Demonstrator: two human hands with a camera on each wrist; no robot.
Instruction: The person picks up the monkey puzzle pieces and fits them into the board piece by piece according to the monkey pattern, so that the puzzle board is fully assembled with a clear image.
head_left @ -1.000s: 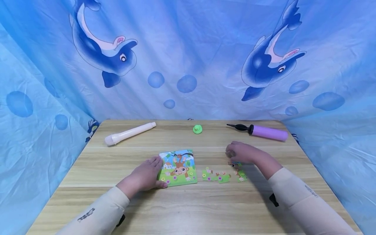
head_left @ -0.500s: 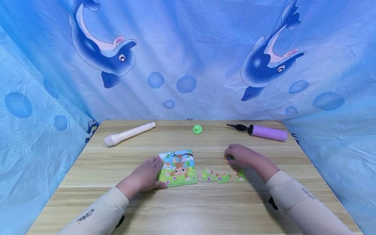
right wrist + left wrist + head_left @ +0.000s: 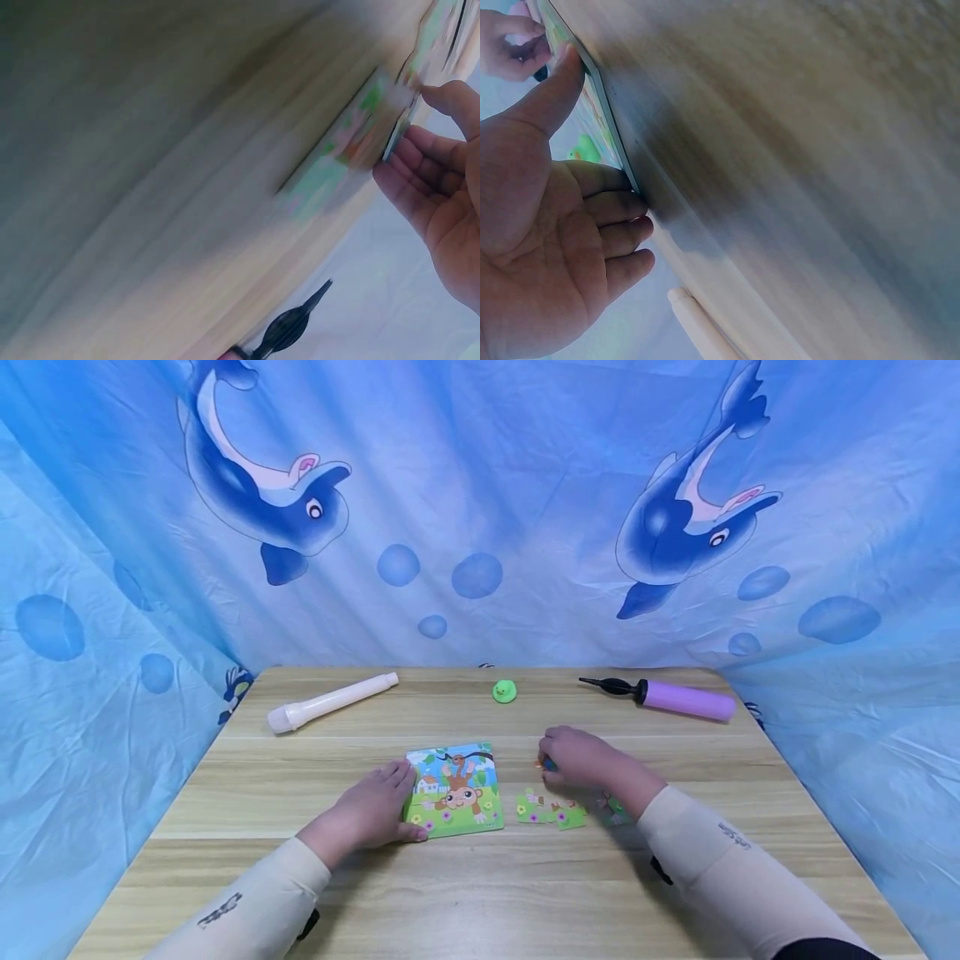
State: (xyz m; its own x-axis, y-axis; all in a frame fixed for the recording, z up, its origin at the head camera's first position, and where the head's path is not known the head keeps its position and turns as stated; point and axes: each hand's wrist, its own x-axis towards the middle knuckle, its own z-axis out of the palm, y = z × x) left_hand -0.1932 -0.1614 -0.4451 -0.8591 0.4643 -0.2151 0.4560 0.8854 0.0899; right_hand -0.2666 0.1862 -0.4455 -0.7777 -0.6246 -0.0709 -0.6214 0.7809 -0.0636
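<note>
A square monkey picture puzzle lies flat on the table, left of centre. My left hand rests against its left side, the thumb at the near corner and the fingers, mostly straight, along the edge. My right hand pinches a small puzzle piece between thumb and fingers, above the table. That piece is mostly covered by the fingers; in the right wrist view its thin edge shows. Two joined-looking puzzle pieces lie right of the picture. Another puzzle piece lies in shadow under the right wrist.
At the back left lies a white microphone-shaped stick. A green toy duck stands at the back middle. A purple hand pump with a black nozzle lies at the back right. A blue dolphin curtain hangs behind the table.
My right hand has picked up a puzzle piece from the right-hand group and moved left with it, toward the picture. The left hand has stayed in place.
</note>
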